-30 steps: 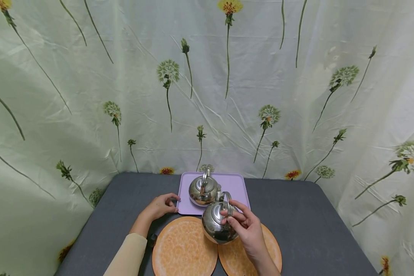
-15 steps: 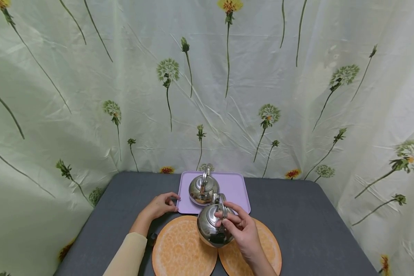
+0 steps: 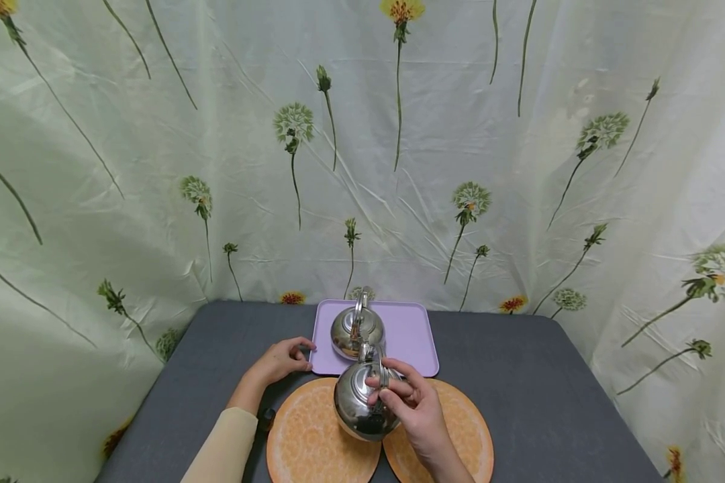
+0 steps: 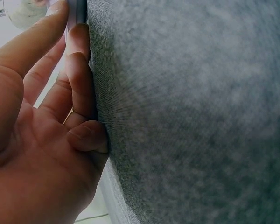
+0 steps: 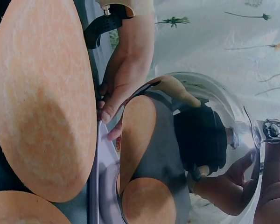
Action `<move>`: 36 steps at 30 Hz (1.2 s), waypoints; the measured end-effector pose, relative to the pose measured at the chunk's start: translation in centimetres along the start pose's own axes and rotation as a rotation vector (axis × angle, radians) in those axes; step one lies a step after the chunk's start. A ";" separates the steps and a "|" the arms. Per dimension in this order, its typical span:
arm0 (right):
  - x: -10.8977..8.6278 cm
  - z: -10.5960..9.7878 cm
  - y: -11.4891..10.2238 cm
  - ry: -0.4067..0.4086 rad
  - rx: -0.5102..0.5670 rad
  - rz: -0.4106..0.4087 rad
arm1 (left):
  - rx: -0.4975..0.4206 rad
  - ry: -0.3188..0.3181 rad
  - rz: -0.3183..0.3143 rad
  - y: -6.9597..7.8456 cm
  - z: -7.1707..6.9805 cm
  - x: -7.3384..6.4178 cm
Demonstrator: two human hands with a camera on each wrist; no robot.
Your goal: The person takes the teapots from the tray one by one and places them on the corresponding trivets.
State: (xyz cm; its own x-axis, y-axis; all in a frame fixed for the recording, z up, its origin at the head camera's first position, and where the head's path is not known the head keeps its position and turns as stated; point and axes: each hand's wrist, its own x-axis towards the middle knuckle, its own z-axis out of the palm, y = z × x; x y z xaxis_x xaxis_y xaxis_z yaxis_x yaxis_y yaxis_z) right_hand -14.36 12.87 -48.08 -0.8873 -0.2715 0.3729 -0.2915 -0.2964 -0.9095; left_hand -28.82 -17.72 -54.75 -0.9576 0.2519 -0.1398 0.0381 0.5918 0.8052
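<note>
A shiny round steel teapot point(image 3: 362, 412), with a hoop handle on top, hangs tilted above the inner edges of two orange mats. My right hand point(image 3: 419, 409) grips that handle, thumb on the near side. Its mirrored body fills much of the right wrist view, where the underside is close to the camera. A second steel teapot point(image 3: 350, 334) stands on the left half of a lilac tray point(image 3: 411, 329); the held pot's spout partly covers it. At the tray's left rim, my left hand point(image 3: 278, 360) holds the edge between thumb and curled fingers.
The left orange round mat point(image 3: 308, 436) and the right orange mat point(image 3: 462, 426) lie side by side in front of the tray. A dark grey cloth point(image 3: 519, 382) covers the table. Behind hangs a pale curtain point(image 3: 242, 161) printed with dandelions.
My right hand has carried the teapot left and slightly toward me, from over the right mat's inner edge to over the left mat's edge. The left hand and tray stay put.
</note>
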 end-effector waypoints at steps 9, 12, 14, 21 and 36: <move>0.0 0.5 0.1 0.000 0.010 0.048 | 0.008 -0.003 -0.008 0.2 0.0 -0.2; 0.0 0.9 0.2 0.002 0.008 0.067 | 0.001 -0.003 -0.002 0.2 0.0 -0.2; -0.1 1.1 0.3 0.002 0.010 0.081 | -0.004 -0.003 -0.003 0.2 -0.1 -0.2; -0.3 2.0 0.7 -0.007 0.048 0.156 | -0.004 -0.003 -0.010 0.1 0.0 -0.1; -0.5 3.6 2.4 -0.074 0.065 0.091 | 0.004 0.008 0.002 -0.1 0.1 0.0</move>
State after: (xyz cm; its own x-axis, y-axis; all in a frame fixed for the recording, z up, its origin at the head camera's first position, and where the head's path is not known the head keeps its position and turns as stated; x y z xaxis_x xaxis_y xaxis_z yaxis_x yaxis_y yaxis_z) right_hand -13.27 8.99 -49.78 -0.8792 -0.3664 0.3045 -0.1855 -0.3254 -0.9272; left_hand -28.83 -17.72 -54.88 -0.9597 0.2471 -0.1338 0.0410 0.5941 0.8034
